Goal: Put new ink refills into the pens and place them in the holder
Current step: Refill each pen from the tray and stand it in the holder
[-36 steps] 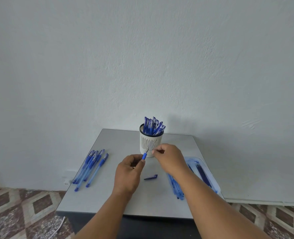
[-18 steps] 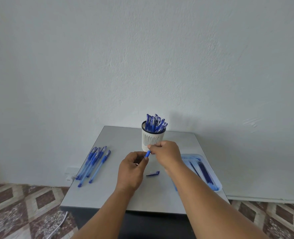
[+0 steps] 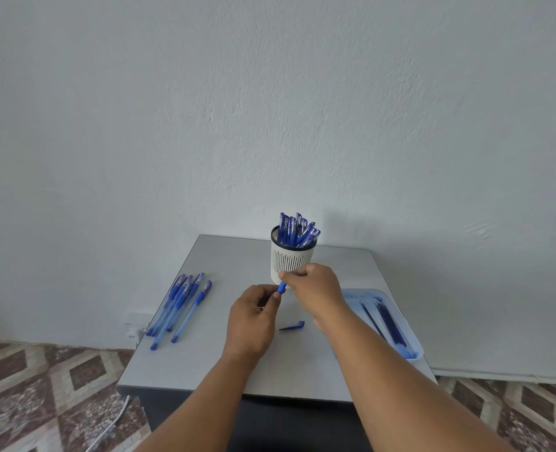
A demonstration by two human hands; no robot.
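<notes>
My left hand grips a blue pen by its barrel, just in front of the white slotted holder. My right hand pinches the pen's tip end; the tip itself is hidden by the fingers. The holder stands at the table's back middle with several blue pens upright in it. A loose blue pen cap lies on the table below my hands. Several capped blue pens lie at the left. A light blue tray at the right holds several dark refills.
The small grey table stands against a white wall. Patterned floor tiles show on both sides, and a white cable runs along the floor at the left front corner.
My right hand has closed in on the pen's tip end, and both hands sit closer together. The camera view has shifted slightly upward.
</notes>
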